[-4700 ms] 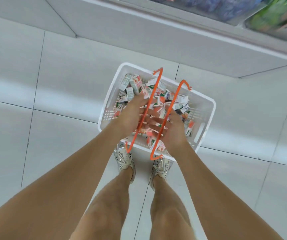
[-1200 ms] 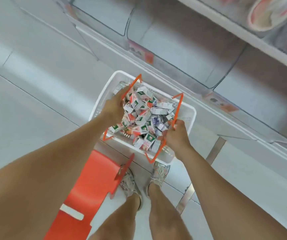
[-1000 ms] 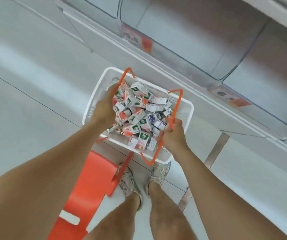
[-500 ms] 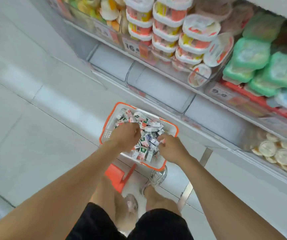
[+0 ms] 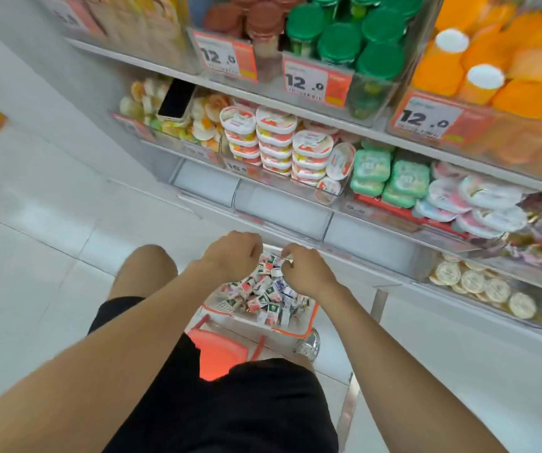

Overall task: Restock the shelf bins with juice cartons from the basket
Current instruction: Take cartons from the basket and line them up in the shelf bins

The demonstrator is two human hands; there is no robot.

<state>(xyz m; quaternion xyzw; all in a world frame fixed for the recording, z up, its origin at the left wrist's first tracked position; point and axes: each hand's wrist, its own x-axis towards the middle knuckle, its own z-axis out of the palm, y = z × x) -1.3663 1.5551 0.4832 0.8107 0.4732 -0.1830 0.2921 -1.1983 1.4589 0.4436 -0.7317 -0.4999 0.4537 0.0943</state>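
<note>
Two hands are over the basket [image 5: 312,317], which stands low in front of the person, between the knees and the lowest shelf. It is a white basket with an orange rim, and it is full of small juice cartons [image 5: 263,291] that lie mixed in a heap, white with green, red and blue print.

On the left hand [image 5: 232,256] the fingers [image 5: 255,248] are clenched into a fist above the far left part of the heap. They hide the palm, so I cannot tell whether a carton is inside. On the right hand [image 5: 309,273] the fingers [image 5: 287,253] are also curled, with the tips pointing down at the far middle cartons. They are very near the top cartons, but I cannot tell if they grasp one or only touch. The two hands are close together, with cartons showing in the gap between them.

Just behind the hands are the clear shelf bins [image 5: 282,209] of the lowest shelf. Above these bins are stacked round tubs [image 5: 276,142], and higher up are jars with green lids [image 5: 338,44]. An orange plastic piece [image 5: 219,353] shows near the basket's near edge, beside the black shorts [image 5: 246,407].
</note>
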